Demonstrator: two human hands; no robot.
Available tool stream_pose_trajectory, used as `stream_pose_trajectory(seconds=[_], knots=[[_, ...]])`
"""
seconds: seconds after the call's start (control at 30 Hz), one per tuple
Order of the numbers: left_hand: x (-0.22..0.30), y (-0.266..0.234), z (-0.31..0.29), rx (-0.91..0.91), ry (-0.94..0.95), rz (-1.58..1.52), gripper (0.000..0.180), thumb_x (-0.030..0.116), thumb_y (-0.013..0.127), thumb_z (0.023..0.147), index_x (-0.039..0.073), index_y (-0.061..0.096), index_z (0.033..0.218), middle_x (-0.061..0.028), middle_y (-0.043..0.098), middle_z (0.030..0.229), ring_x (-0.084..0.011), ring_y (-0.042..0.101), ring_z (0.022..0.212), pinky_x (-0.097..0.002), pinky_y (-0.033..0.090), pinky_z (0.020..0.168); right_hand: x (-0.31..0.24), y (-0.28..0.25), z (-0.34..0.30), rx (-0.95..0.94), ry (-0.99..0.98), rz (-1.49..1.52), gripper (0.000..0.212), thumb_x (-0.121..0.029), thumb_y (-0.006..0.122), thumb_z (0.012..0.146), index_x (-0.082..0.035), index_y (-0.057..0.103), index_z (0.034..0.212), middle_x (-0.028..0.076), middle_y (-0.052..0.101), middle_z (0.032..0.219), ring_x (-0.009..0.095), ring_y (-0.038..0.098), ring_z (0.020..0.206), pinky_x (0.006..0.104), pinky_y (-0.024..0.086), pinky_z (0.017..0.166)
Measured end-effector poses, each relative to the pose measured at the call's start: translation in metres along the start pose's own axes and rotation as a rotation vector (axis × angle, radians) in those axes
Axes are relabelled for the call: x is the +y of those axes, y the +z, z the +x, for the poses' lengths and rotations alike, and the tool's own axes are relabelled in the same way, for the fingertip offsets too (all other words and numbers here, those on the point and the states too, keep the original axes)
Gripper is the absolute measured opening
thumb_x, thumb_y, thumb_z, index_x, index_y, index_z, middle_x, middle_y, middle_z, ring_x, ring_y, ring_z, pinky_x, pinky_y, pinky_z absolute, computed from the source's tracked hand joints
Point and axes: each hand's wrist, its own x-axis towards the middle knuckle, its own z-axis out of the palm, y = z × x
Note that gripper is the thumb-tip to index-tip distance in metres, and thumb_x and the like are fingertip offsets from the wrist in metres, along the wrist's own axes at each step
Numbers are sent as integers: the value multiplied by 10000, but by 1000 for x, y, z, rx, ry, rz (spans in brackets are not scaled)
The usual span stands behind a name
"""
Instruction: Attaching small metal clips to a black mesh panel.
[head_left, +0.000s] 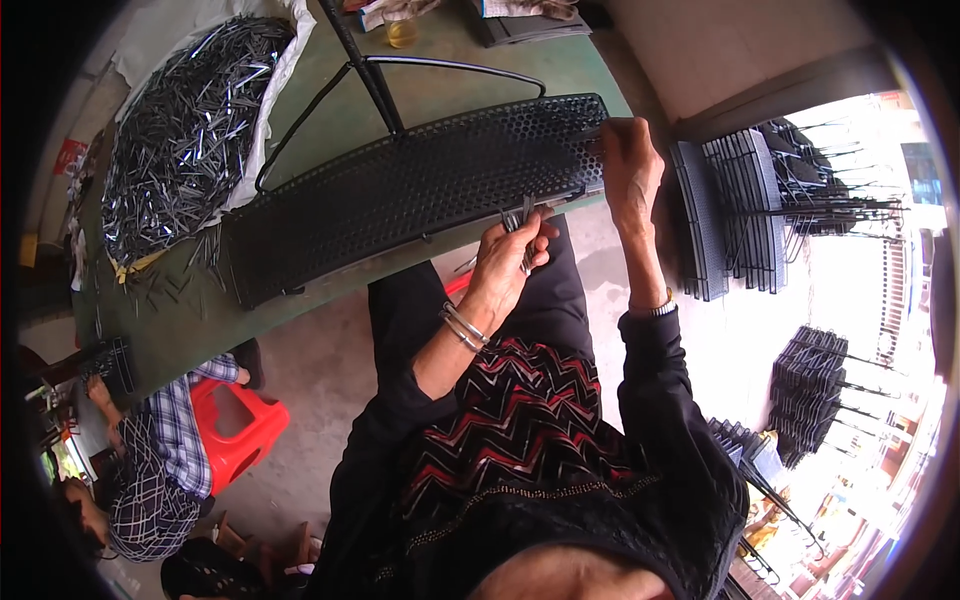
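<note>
A long, curved black perforated metal panel (400,185) lies along the table's near edge, with black rods rising from its far side. My left hand (505,262), with bracelets at the wrist, is closed around several thin dark metal strips (527,212). Their ends stick up from the fingers close to the panel's near edge. At the panel's right end, my right hand (630,165) has its fingers pinched together over the perforated surface. What sits between those fingertips is too small to make out.
A white sack (297,60) heaped with dark metal strips (190,140) lies at the left on the green table (170,345), loose strips beside it. Stacked black racks (745,215) stand at the right. A person (165,450) sits near a red stool (238,430) at lower left.
</note>
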Motion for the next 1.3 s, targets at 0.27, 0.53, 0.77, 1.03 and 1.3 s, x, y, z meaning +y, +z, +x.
stream_pose_trajectory(seconds=[0.27, 0.53, 0.77, 1.03, 1.3], knots=[[0, -7, 2, 37, -149, 6, 220, 177, 581, 939, 20, 636, 1083, -89, 656, 899, -111, 588, 731, -281, 524, 647, 25, 14, 5, -17, -108, -183, 81, -95, 569, 893, -40, 561, 952, 146, 654, 774, 261, 656, 646, 346, 507, 618], [0, -5, 1, -19, -113, -24, 249, 190, 548, 959, 13, 611, 1123, -118, 653, 920, -81, 514, 694, -237, 459, 605, 17, 13, 11, -11, -300, -322, 97, -130, 653, 832, -74, 682, 905, 102, 618, 868, 293, 623, 767, 360, 486, 655], [1, 0, -2, -98, -41, -71, 179, 156, 529, 965, 1, 591, 1028, -165, 643, 934, -63, 420, 661, -214, 357, 561, 11, 12, 6, -34, -216, -353, 127, -188, 676, 826, -116, 711, 924, 76, 624, 899, 260, 627, 800, 351, 486, 701], [1, 3, -5, -95, 12, -49, 172, 202, 564, 952, 34, 596, 935, -152, 679, 882, -61, 456, 620, -209, 388, 542, -13, -7, -18, -137, -37, -177, 179, -202, 672, 847, -90, 720, 977, 100, 623, 899, 213, 624, 802, 323, 472, 692], [-3, 0, -4, -74, 44, 13, 126, 169, 576, 946, 55, 629, 948, -81, 673, 882, -97, 535, 695, -244, 434, 589, -27, -24, -40, -783, 333, 351, 185, -120, 638, 852, 50, 629, 926, 83, 624, 833, 143, 641, 740, 257, 501, 692]])
